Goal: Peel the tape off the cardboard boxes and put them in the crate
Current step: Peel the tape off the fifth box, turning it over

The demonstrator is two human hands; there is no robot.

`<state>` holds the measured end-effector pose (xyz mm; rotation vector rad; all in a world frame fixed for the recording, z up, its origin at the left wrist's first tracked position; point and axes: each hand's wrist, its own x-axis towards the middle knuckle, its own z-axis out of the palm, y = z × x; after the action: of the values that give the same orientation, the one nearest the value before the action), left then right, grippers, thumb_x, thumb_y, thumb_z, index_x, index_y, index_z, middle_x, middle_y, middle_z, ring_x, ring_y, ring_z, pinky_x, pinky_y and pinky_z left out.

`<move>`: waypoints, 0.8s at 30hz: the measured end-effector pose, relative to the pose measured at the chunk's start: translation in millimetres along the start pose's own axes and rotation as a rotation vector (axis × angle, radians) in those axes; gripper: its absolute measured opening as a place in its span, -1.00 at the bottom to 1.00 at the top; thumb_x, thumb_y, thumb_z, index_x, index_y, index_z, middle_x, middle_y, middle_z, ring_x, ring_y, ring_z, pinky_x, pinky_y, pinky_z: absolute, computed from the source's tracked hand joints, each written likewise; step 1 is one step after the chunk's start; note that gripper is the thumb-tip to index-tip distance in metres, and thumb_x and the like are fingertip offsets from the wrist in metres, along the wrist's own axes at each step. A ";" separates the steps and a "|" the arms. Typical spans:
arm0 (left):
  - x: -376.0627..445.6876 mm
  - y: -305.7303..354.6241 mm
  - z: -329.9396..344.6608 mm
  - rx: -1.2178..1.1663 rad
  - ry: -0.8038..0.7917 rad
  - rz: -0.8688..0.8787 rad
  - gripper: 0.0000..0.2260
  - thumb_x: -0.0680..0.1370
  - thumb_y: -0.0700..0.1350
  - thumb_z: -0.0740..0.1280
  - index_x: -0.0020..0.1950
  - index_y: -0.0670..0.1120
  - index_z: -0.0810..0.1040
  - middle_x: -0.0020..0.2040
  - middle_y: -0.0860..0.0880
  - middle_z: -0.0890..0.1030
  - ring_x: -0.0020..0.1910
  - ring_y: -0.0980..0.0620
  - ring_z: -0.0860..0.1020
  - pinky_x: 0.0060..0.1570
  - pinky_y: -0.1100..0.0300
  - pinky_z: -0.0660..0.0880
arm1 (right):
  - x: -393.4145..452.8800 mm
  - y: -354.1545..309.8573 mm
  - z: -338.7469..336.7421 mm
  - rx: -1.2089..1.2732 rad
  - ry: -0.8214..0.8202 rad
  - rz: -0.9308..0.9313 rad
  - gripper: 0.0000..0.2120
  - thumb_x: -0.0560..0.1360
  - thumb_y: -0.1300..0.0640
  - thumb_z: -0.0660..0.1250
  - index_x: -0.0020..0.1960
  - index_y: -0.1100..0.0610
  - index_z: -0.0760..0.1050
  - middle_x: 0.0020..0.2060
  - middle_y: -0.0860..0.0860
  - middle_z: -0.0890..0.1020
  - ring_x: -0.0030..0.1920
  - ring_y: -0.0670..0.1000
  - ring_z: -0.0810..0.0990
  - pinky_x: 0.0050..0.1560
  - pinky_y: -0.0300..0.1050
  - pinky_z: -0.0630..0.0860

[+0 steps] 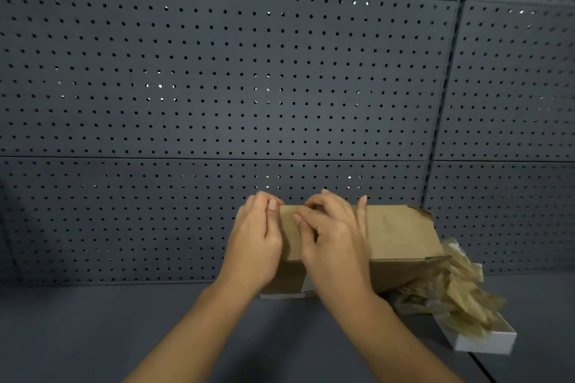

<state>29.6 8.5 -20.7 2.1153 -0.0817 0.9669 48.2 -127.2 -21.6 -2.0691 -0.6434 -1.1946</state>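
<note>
A brown cardboard box (395, 236) stands on the dark grey table, close to the pegboard wall. My left hand (255, 242) grips its left end, thumb on the top face and fingers curled over the far top edge. My right hand (333, 239) lies on the box's top, thumb and bent fingers pinching at the surface near the far edge; whether tape is between them cannot be told. A white label (308, 284) shows on the front face between my wrists. No crate is in view.
A heap of crumpled brownish tape strips (451, 292) lies against the box's right end, spilling over a low white tray (485, 343). The grey pegboard wall (217, 87) rises right behind the box. The grey tabletop (93, 336) spreads to the left and front.
</note>
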 end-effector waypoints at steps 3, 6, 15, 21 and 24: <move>1.3 -0.7 1.1 0.009 0.007 -0.002 -0.74 0.71 0.04 0.03 0.03 0.00 0.48 0.00 0.12 0.53 0.07 0.13 0.47 -0.01 0.30 0.34 | 0.2 -2.1 0.1 -0.010 0.020 -0.017 -0.93 0.49 0.22 0.52 -0.10 0.07 0.70 -0.04 -0.06 0.59 0.18 0.04 0.58 0.52 0.46 0.17; 2.1 -0.8 2.2 0.022 0.015 -0.010 -0.76 0.73 0.00 0.06 0.03 0.00 0.48 0.00 0.11 0.54 0.06 0.14 0.47 -0.02 0.28 0.32 | 0.5 -3.2 -0.7 -0.026 0.031 -0.044 -0.94 0.49 0.21 0.50 -0.13 0.07 0.68 -0.06 -0.06 0.55 0.13 0.04 0.56 0.49 0.43 0.23; 2.6 -0.2 0.2 0.037 -0.005 -0.013 -0.75 0.72 0.03 0.04 0.04 0.00 0.47 0.00 0.10 0.53 0.06 0.14 0.46 -0.03 0.29 0.33 | 1.4 -10.7 -1.5 -0.074 0.033 -0.044 -0.86 0.38 0.30 0.55 -0.13 0.11 0.68 -0.08 -0.03 0.58 0.08 0.07 0.52 0.17 0.30 0.53; 3.0 1.0 0.4 0.030 0.003 -0.029 -0.77 0.74 -0.02 0.06 0.05 -0.02 0.48 0.02 0.07 0.54 0.07 0.11 0.45 -0.03 0.24 0.31 | 2.5 -11.2 3.1 -0.044 0.060 -0.005 -0.84 0.36 0.34 0.54 -0.13 0.13 0.69 -0.10 -0.02 0.57 0.07 0.02 0.46 0.16 0.32 0.53; 1.8 2.1 0.0 0.017 0.002 -0.030 -0.77 0.75 -0.03 0.07 0.06 -0.03 0.48 0.02 0.06 0.54 0.08 0.09 0.45 -0.02 0.20 0.29 | 1.3 -12.1 4.3 -0.033 0.073 0.016 -0.83 0.37 0.35 0.54 -0.13 0.12 0.69 -0.12 -0.04 0.56 0.06 -0.01 0.43 0.18 0.31 0.52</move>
<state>30.1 7.5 -18.2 2.1253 -0.0409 0.9554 42.9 -115.9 -18.6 -2.0437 -0.5763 -1.2730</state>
